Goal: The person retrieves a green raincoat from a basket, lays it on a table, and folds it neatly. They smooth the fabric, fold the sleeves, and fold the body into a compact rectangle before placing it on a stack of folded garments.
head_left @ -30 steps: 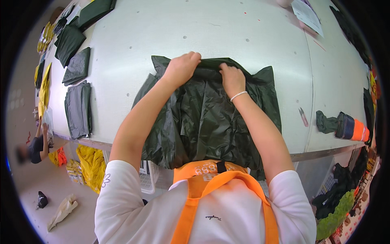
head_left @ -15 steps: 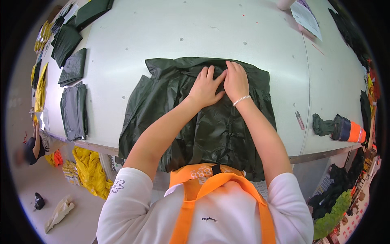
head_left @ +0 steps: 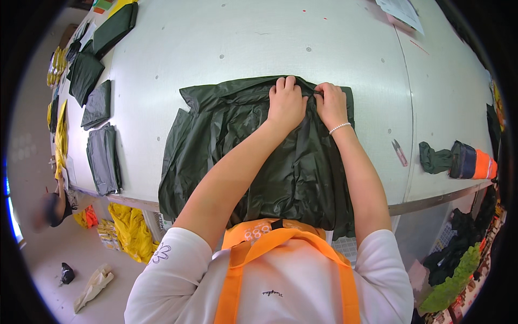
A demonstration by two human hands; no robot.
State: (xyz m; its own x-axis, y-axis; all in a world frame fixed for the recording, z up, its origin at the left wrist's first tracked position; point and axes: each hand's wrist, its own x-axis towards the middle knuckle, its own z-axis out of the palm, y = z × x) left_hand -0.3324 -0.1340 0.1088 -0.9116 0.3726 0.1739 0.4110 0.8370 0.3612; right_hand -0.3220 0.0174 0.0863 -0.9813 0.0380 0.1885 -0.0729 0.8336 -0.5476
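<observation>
Head view: a glossy dark green garment [head_left: 226, 146] lies rumpled across the centre of the frame, spread on a pale worktable [head_left: 259, 48] and reaching down to its near edge. At the garment's upper edge, just right of the frame's top centre, the right hand [head_left: 331, 105] has thumb and fingertips pinched on the gathered cloth, while the left hand [head_left: 287, 105], just beside it, presses bent, close-set fingers on the same edge, though I cannot tell whether they are clamped on it. Thread snips [head_left: 399, 153] lie at right of centre, near an orange-and-navy bundle [head_left: 474, 161] at the right, and a folded dark green stack [head_left: 104, 159] sits at the left.
</observation>
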